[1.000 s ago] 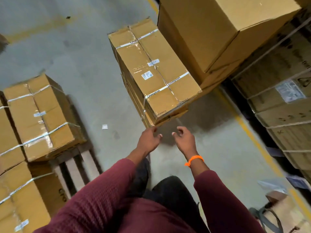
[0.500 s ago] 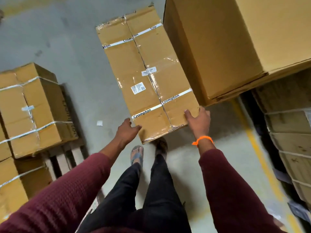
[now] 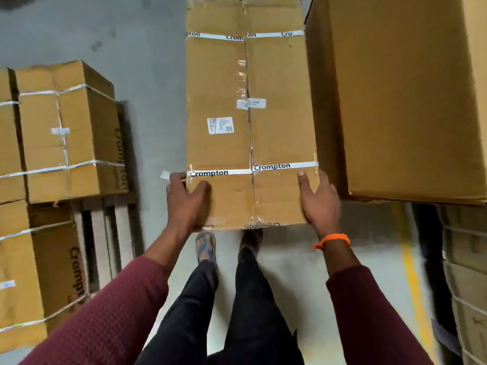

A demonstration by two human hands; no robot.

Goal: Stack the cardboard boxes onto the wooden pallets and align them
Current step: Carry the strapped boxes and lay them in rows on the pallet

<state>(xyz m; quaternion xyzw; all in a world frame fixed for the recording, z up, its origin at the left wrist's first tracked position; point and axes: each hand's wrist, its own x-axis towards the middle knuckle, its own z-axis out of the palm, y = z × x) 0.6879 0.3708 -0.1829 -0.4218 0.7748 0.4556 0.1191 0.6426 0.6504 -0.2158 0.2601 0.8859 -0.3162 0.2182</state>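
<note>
Left of the long Crompton box (image 3: 245, 114), strapped boxes (image 3: 66, 133) sit stacked on a wooden pallet (image 3: 105, 233). A second ago both hands hung free, short of that box. Now the left hand (image 3: 185, 198) wraps its near left edge and the right hand (image 3: 317, 204) its near right edge, each grip grasping cardboard, thumbs on top. The pickup looks secured, and a carry leftward to the pallet likely follows. Just right of the box looms a large plain carton (image 3: 400, 101). Below lies a grey concrete floor (image 3: 152, 88) with a yellow line (image 3: 412, 280).
</note>
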